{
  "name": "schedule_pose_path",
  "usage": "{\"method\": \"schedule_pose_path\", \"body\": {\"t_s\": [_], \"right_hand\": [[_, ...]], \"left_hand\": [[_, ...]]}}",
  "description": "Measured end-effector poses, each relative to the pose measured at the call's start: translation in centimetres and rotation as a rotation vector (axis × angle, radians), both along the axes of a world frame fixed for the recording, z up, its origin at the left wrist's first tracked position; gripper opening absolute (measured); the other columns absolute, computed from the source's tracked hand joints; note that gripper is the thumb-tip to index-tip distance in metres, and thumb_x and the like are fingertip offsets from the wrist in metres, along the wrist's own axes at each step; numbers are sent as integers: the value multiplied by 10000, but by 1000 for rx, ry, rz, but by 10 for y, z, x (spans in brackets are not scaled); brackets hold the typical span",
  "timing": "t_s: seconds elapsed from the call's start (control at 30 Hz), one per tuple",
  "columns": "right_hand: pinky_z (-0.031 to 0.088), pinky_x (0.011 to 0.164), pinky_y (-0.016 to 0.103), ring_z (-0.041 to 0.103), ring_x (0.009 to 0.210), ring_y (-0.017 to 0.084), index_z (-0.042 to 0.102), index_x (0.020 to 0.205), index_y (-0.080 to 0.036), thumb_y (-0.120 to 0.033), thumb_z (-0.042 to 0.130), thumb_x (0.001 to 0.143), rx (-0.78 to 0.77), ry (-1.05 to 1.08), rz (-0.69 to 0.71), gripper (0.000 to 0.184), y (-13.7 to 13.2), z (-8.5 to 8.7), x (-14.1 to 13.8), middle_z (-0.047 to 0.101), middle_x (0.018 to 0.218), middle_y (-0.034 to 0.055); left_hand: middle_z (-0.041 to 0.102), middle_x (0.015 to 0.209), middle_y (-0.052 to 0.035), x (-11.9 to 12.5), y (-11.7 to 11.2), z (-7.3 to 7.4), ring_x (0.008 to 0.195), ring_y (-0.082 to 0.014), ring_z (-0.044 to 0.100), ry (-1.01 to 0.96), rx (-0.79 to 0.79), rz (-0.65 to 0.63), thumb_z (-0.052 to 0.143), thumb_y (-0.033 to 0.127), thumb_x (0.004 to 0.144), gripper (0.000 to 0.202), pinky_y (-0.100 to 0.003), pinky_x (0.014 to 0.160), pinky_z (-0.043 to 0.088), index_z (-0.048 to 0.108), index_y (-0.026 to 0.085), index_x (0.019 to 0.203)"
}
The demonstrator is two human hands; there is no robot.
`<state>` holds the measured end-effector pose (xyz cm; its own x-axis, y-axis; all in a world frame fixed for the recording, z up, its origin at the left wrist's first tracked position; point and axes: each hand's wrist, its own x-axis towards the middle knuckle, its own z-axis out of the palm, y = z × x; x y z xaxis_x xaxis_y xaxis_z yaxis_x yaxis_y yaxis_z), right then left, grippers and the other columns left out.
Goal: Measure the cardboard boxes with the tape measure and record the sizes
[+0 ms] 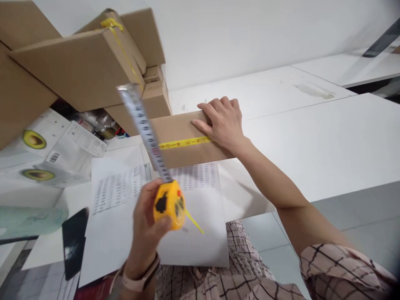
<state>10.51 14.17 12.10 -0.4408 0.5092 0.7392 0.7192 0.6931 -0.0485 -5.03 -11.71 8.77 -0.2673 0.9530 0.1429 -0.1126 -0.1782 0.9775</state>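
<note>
Left grip (144, 225): tape measure (170, 203) — right grip (224, 121) on box (184, 156).

Below the left hand (144, 223) sits a pale pink wristband (134, 283); right of the wristband spreads a pale pinkish, dark-checked garment (231, 284), its matching loose sleeve (337, 266) farthest from the band.

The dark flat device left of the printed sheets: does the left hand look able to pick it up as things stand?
Probably not: the left hand grips the yellow tape measure. Otherwise, the way over the printed sheets to the dark flat device looks free.
</note>
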Motion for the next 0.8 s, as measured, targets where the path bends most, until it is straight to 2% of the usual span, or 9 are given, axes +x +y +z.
{"method": "schedule_pose_path", "body": {"t_s": [0.07,0.13,0.23,0.33,0.5,0.63,0.8], "right_hand": [[380,953,483,556,1098,316,619,1282,-256,-681,268,1013,-5,-8,-16,613,-8,-17,0,671,1147,122],[375,977,499,559,1133,328,627,1275,-256,-690,284,1003,-30,-19,-20,617,-17,-38,1,665,1218,133],[356,1031,503,544,1214,332,611,1338,-246,-647,310,1017,-63,-34,-1,596,-26,-67,5,642,1327,145],[314,1097,509,507,1301,319,565,1415,-245,-564,323,1042,-89,-29,5,547,-28,-78,10,597,1426,138],[263,1145,547,485,1339,320,558,1427,-274,-525,385,1032,-121,-44,-34,498,-22,-74,22,573,1458,119],[260,1138,586,472,1350,336,544,1435,-281,-489,427,1016,-131,-21,-92,482,-5,-73,33,567,1447,124],[279,1111,597,459,1349,351,541,1424,-285,-423,478,992,-153,-9,-122,458,9,-66,48,564,1431,126]], "left_hand": [[707,1133,-78,-21,-12,1,920,-240,705,97,21,218,859,417,709,603,-293,692,604,638,251,1246],[710,1124,-70,-40,-19,-5,949,-233,694,147,3,406,866,396,691,563,-283,720,596,655,235,1188],[710,1112,-61,-55,-27,-22,972,-229,680,120,-78,532,880,401,651,552,-291,757,589,663,225,1127],[712,1088,-63,-56,-36,-37,936,-218,675,78,-213,501,881,404,645,544,-294,737,581,660,215,1105],[702,1044,-57,-32,-42,-55,846,-202,668,-26,-421,358,845,457,693,535,-307,668,578,640,213,1124],[686,1062,-60,-2,-32,-64,807,-193,653,-163,-438,255,825,492,718,528,-314,623,575,624,214,1119],[669,994,-48,39,-8,-71,834,-182,637,-227,-378,313,844,521,683,540,-301,694,558,626,206,1064]]}}
